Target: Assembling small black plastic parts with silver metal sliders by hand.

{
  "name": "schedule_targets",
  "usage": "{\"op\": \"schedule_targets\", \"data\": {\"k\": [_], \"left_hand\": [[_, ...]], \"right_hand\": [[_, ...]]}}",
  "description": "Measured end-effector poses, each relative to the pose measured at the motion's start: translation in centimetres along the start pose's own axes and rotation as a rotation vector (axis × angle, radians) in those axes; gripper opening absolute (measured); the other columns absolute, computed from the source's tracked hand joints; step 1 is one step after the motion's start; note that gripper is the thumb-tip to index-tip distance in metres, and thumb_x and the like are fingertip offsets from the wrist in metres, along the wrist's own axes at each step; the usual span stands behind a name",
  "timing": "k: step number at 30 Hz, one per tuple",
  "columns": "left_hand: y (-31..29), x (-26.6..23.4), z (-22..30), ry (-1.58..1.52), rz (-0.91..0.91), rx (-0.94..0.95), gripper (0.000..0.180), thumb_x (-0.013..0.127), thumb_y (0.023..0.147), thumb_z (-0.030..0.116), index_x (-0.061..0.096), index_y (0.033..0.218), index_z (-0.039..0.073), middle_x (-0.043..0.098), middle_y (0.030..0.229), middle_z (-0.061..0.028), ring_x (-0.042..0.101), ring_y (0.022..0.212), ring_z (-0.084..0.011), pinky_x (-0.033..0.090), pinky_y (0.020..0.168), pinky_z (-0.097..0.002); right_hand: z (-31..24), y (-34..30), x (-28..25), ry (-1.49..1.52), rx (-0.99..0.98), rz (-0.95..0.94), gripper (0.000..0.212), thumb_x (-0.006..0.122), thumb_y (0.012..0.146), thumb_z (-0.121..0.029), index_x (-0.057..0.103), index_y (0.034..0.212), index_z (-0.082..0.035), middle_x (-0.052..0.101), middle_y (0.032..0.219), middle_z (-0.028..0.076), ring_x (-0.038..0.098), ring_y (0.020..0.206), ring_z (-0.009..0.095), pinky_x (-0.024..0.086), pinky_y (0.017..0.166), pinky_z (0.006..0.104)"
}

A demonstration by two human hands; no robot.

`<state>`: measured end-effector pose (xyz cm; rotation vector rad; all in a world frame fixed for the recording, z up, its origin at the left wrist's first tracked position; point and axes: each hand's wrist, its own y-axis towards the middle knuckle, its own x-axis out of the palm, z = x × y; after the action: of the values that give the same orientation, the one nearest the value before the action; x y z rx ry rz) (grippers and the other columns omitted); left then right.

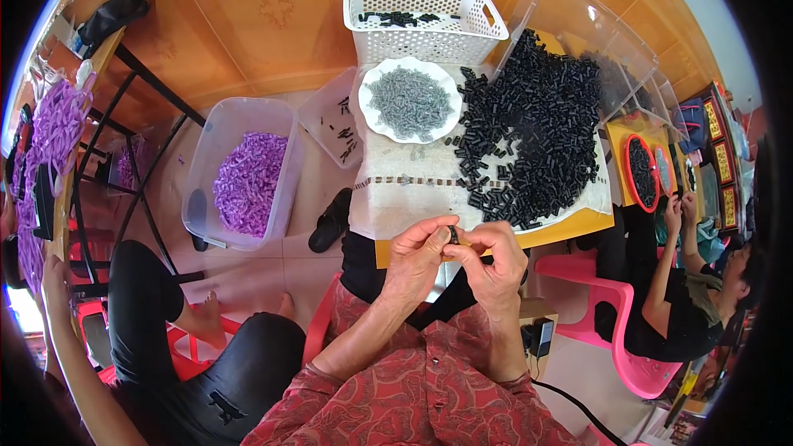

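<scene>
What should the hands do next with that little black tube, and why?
Probably finish fitting the small black plastic tube, then drop it in the white perforated plastic basket. Both the left hand and right hand pinch it together, and that basket already holds a few black pieces.

The person wears a red shirt covered in a busy paisley-like pattern of paler, swirling shapes. Its sleeves reach down both forearms and end as loose cuffs a little way back from the fingers (429, 235). Both hands are bare, with no gloves, rings or watch showing.
</scene>
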<state>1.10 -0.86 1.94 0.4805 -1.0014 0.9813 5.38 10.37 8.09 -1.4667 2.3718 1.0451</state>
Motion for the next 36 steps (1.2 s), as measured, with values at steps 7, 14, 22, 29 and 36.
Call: {"op": "schedule_targets", "data": {"k": [7,14,22,29,36], "left_hand": [[0.3,0.6,0.3,-0.031,0.015,-0.032,0.026,0.057,0.093,0.004,0.060,0.119,0.001,0.065,0.096,-0.0055,0.060,0.087,-0.0124,0.050,0.075,-0.0263],[0.4,-0.1,0.1,-0.086,0.022,-0.120,0.028,0.058,0.093,0.003,0.058,0.120,0.001,0.064,0.095,-0.0048,0.059,0.085,-0.0115,0.046,0.068,-0.0239],[0.6,-0.7,0.5,-0.064,-0.128,-0.191,0.038,0.063,0.090,0.008,0.056,0.127,0.002,0.063,0.101,-0.0047,0.059,0.092,-0.0125,0.049,0.076,-0.0261],[0.7,-2.0,-0.3,0.181,-0.171,-0.050,0.046,0.071,0.081,0.003,0.059,0.125,0.003,0.063,0.101,-0.0034,0.058,0.093,-0.0122,0.051,0.084,-0.0279],[0.8,-2.3,-0.6,0.114,-0.171,-0.046,0.041,0.072,0.081,0.006,0.061,0.121,0.002,0.066,0.100,-0.0068,0.061,0.086,-0.0135,0.053,0.080,-0.0290]], "right_hand": [[0.5,1.3,-0.5,-0.010,-0.143,-0.097,0.040,0.082,0.065,-0.007,0.066,0.101,-0.002,0.066,0.092,0.011,0.060,0.079,0.022,0.049,0.067,0.0304],[0.9,0.8,-0.2,0.030,-0.112,-0.115,0.038,0.081,0.064,-0.004,0.066,0.099,-0.001,0.066,0.088,0.010,0.058,0.078,0.023,0.049,0.068,0.0317],[1.6,0.8,-0.6,0.042,-0.114,-0.054,0.032,0.080,0.065,0.000,0.063,0.093,-0.001,0.065,0.085,0.010,0.060,0.073,0.022,0.049,0.062,0.0307],[1.9,0.4,-0.2,0.065,-0.094,-0.031,0.029,0.080,0.067,0.001,0.062,0.090,0.000,0.065,0.083,0.010,0.060,0.072,0.023,0.049,0.061,0.0305],[2.3,0.1,0.0,0.029,-0.100,-0.005,0.028,0.079,0.067,0.002,0.062,0.088,-0.001,0.064,0.078,0.010,0.060,0.068,0.021,0.049,0.058,0.0297]]}}
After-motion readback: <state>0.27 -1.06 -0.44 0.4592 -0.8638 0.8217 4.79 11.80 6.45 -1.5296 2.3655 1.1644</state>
